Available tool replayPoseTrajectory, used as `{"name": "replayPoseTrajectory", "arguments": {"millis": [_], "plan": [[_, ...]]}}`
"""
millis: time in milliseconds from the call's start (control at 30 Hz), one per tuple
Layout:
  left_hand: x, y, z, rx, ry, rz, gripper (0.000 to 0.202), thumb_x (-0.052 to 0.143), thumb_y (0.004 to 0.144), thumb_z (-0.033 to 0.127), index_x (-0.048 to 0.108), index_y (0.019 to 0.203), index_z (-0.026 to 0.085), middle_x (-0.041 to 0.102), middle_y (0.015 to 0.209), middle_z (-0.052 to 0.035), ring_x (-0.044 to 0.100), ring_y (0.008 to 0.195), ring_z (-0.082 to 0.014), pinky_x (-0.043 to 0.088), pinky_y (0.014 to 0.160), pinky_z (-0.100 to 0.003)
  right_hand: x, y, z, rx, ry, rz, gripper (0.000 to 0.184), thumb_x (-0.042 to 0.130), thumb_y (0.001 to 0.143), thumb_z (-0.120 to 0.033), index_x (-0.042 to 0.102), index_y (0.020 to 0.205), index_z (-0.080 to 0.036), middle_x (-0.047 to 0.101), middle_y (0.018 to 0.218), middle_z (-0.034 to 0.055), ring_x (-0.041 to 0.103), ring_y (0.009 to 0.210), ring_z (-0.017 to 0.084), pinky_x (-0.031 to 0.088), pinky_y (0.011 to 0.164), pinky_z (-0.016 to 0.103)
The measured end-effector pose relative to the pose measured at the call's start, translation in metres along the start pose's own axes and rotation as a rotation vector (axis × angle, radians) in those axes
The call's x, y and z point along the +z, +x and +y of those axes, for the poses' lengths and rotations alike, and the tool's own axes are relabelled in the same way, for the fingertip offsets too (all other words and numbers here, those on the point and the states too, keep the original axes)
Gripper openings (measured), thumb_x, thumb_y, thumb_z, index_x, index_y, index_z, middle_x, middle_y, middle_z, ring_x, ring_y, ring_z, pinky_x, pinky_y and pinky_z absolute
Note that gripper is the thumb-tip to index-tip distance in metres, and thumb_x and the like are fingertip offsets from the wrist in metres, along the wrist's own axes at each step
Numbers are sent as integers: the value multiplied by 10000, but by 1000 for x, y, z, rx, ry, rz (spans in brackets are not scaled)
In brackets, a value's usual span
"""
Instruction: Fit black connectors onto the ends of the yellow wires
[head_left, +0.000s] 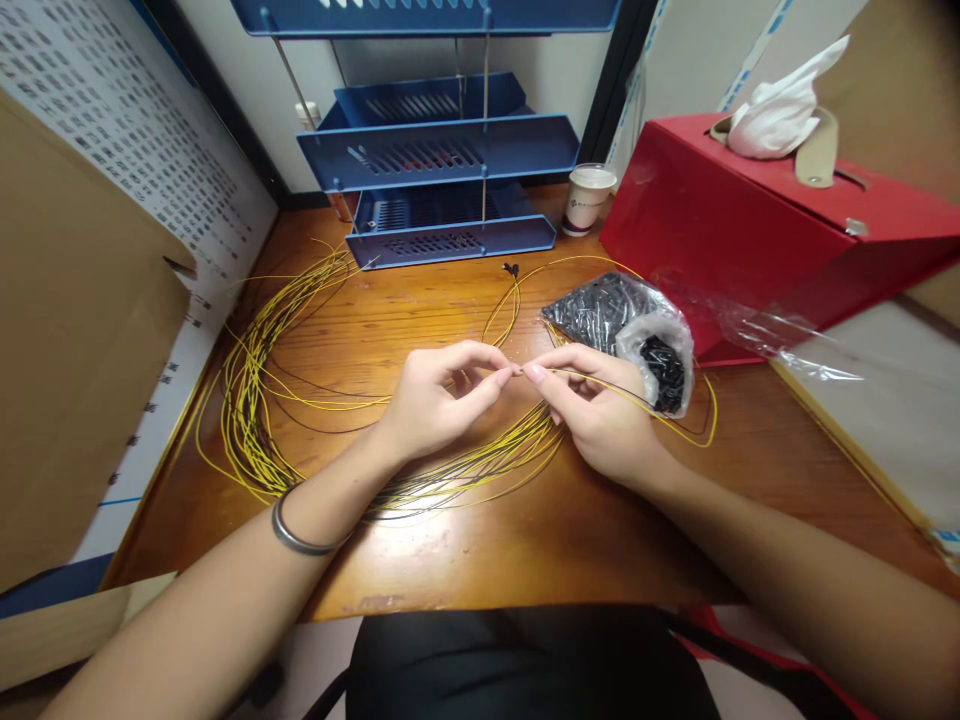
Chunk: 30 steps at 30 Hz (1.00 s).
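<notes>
My right hand [607, 410] pinches a yellow and black wire [637, 397] between thumb and forefinger; its length runs back over the hand and loops out to the right. Fingertip to fingertip with it, my left hand [446, 393] is closed in a pinch. What lies between the left fingertips is too small to make out. Under and around both hands spreads a large coil of yellow and black wires [251, 400]. Behind the right hand sits a clear plastic bag of small black parts [600, 308], its rolled-open mouth showing more of them. A small black connector [511, 270] tips a wire loop.
Blue tiered trays [450, 240] stand at the back of the wooden table [420, 570]. Beside them is a paper cup [587, 200]. A red box [697, 220] with a tissue on top fills the right rear. Cardboard [67, 330] rises along the left.
</notes>
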<state>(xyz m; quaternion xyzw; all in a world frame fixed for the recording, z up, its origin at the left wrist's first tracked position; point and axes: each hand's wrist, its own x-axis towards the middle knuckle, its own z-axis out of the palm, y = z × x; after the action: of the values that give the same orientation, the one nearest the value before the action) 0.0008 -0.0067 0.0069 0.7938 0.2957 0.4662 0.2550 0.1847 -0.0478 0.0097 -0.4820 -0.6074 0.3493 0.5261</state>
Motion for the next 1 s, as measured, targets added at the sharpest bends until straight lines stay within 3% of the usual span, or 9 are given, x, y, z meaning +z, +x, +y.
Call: {"name": "replayPoseTrajectory", "arguments": {"millis": [333,433,1000], "plan": [[0,0,1,-36,-14,-29,168,654,922,257,739,849,133,760,707,-31,618,536,-82,479,531,-173,0,-1,-2,6,-1,-3,145,696,867,-285,720,801,-159,546,529,-45,447,449,75,312,435,228],[0,0,1,-73,-20,-34,186,680,913,306,744,910,132,784,787,-56,652,578,-100,499,549,-185,0,-1,-2,11,-17,0,160,691,870,-302,715,797,-161,538,526,-44,451,453,79,321,441,231],[0,0,-1,-67,-46,-64,170,633,955,267,717,887,136,773,789,-37,649,587,-85,492,568,-170,0,-1,-2,19,-28,-8,176,700,869,-318,737,805,-159,563,539,-32,455,459,81,332,447,232]]}}
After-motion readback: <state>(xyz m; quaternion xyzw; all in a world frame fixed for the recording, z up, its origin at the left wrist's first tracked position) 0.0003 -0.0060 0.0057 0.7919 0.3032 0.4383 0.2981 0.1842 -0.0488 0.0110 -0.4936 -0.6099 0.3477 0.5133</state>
